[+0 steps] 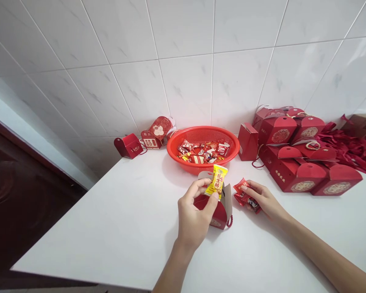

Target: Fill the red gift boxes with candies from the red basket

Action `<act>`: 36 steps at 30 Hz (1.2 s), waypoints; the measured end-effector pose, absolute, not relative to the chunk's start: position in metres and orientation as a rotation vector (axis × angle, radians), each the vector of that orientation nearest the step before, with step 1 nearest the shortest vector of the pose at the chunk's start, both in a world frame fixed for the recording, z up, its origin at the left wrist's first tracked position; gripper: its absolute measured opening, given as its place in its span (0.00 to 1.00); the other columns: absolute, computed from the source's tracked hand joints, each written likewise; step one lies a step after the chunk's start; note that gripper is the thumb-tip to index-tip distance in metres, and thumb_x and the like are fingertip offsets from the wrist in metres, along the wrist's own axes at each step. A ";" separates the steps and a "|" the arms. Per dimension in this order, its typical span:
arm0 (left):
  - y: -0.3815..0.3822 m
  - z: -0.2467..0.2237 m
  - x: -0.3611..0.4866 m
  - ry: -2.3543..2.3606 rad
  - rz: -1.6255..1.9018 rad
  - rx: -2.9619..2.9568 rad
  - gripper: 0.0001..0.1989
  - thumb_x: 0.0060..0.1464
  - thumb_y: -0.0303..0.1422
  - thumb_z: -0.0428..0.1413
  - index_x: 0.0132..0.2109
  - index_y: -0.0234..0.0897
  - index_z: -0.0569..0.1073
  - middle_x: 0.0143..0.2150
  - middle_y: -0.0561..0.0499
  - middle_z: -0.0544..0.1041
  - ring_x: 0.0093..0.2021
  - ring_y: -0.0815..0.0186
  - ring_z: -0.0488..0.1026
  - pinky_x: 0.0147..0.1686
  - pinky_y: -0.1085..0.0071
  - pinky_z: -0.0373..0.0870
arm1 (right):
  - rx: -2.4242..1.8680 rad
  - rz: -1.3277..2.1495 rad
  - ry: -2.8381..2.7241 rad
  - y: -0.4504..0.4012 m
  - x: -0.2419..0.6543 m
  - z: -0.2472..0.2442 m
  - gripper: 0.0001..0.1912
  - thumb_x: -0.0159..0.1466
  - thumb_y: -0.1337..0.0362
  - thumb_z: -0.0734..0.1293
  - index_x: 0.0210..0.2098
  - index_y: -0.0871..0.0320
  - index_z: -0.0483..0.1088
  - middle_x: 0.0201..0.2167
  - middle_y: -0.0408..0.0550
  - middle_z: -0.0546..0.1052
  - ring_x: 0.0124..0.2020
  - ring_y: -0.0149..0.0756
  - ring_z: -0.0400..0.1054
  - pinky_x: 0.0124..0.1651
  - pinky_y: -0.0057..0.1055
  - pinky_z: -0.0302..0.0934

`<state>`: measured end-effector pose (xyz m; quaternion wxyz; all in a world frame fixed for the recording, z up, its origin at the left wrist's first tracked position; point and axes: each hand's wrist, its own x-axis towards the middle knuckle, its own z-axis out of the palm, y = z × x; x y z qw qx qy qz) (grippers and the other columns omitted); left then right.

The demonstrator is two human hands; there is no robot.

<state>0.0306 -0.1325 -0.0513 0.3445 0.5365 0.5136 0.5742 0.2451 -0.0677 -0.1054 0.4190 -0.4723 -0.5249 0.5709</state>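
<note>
Between the thumb and fingers of my left hand (195,215) is a yellow wrapped candy (217,182), upright and facing me. Behind and below it stands a red gift box (221,213) with its flaps raised; my left hand hides much of it, and its inside is mostly out of sight. To the right of the box, my right hand (264,201) is closed on several red wrapped candies (243,195), just above the table. A red plastic basket (173,152) holding a pile of wrapped candies (204,152) sits beyond the box.
Stacked red gift boxes (305,177) stand at the right, beside dark red ribbon-like material (350,142). A narrow red box (248,142) is right of the basket. Small red boxes (129,145) stand at the back left of the white table (116,228), against a tiled wall (186,89).
</note>
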 end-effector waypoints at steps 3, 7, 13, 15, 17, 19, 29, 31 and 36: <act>-0.132 -0.053 0.031 1.339 1.490 1.400 0.12 0.56 0.34 0.61 0.47 0.39 0.76 0.43 0.48 0.83 0.42 0.61 0.81 0.38 0.72 0.79 | -1.177 1.448 -1.311 -0.067 0.245 -0.106 0.25 0.56 0.42 0.73 0.32 0.58 0.69 0.21 0.45 0.74 0.18 0.29 0.63 0.21 0.26 0.51; -0.131 -0.055 0.031 1.358 1.502 1.429 0.12 0.55 0.33 0.61 0.47 0.40 0.76 0.44 0.49 0.83 0.44 0.62 0.81 0.40 0.72 0.78 | -1.184 1.451 -1.320 -0.068 0.245 -0.107 0.24 0.57 0.42 0.73 0.32 0.58 0.69 0.22 0.45 0.74 0.18 0.29 0.63 0.21 0.26 0.51; -0.133 -0.056 0.030 1.362 1.500 1.440 0.13 0.56 0.34 0.61 0.48 0.39 0.76 0.42 0.49 0.84 0.42 0.62 0.82 0.41 0.70 0.79 | -1.188 1.421 -1.245 -0.065 0.247 -0.100 0.24 0.55 0.43 0.74 0.33 0.58 0.71 0.24 0.45 0.75 0.20 0.29 0.63 0.22 0.27 0.54; -0.133 -0.058 0.029 1.348 1.520 1.423 0.13 0.55 0.35 0.61 0.49 0.39 0.76 0.43 0.48 0.84 0.43 0.61 0.82 0.41 0.70 0.79 | -1.178 1.395 -1.171 -0.064 0.250 -0.090 0.24 0.53 0.44 0.76 0.34 0.58 0.72 0.24 0.44 0.74 0.20 0.29 0.62 0.21 0.27 0.55; -0.132 -0.060 0.028 1.336 1.542 1.401 0.14 0.55 0.35 0.62 0.49 0.38 0.76 0.43 0.47 0.84 0.44 0.60 0.82 0.43 0.69 0.79 | -1.152 1.355 -1.104 -0.063 0.253 -0.075 0.23 0.51 0.46 0.77 0.35 0.57 0.73 0.23 0.43 0.73 0.19 0.28 0.60 0.20 0.27 0.55; -0.131 -0.062 0.027 1.328 1.558 1.381 0.14 0.55 0.36 0.62 0.48 0.38 0.76 0.43 0.47 0.84 0.44 0.60 0.82 0.44 0.68 0.79 | -1.114 1.338 -1.076 -0.064 0.254 -0.057 0.23 0.50 0.49 0.77 0.37 0.58 0.73 0.22 0.44 0.73 0.17 0.27 0.59 0.19 0.28 0.53; -0.127 -0.065 0.025 1.279 1.601 1.386 0.14 0.55 0.35 0.62 0.48 0.38 0.76 0.46 0.46 0.83 0.46 0.60 0.81 0.45 0.68 0.79 | -0.948 1.570 -1.380 -0.060 0.209 -0.021 0.21 0.53 0.52 0.77 0.40 0.56 0.71 0.20 0.36 0.68 0.13 0.23 0.58 0.15 0.23 0.49; -0.128 -0.065 0.025 1.273 1.606 1.389 0.14 0.56 0.35 0.62 0.49 0.38 0.75 0.45 0.47 0.83 0.46 0.60 0.81 0.45 0.69 0.79 | -0.921 1.586 -1.411 -0.055 0.204 -0.018 0.22 0.54 0.49 0.76 0.39 0.56 0.71 0.20 0.37 0.68 0.13 0.23 0.58 0.14 0.22 0.48; -0.131 -0.065 0.025 1.248 1.608 1.393 0.14 0.56 0.35 0.61 0.49 0.39 0.75 0.44 0.47 0.84 0.44 0.61 0.82 0.42 0.69 0.79 | -0.830 1.519 -1.457 -0.043 0.201 0.004 0.25 0.55 0.41 0.73 0.32 0.57 0.70 0.24 0.46 0.75 0.16 0.28 0.63 0.14 0.24 0.53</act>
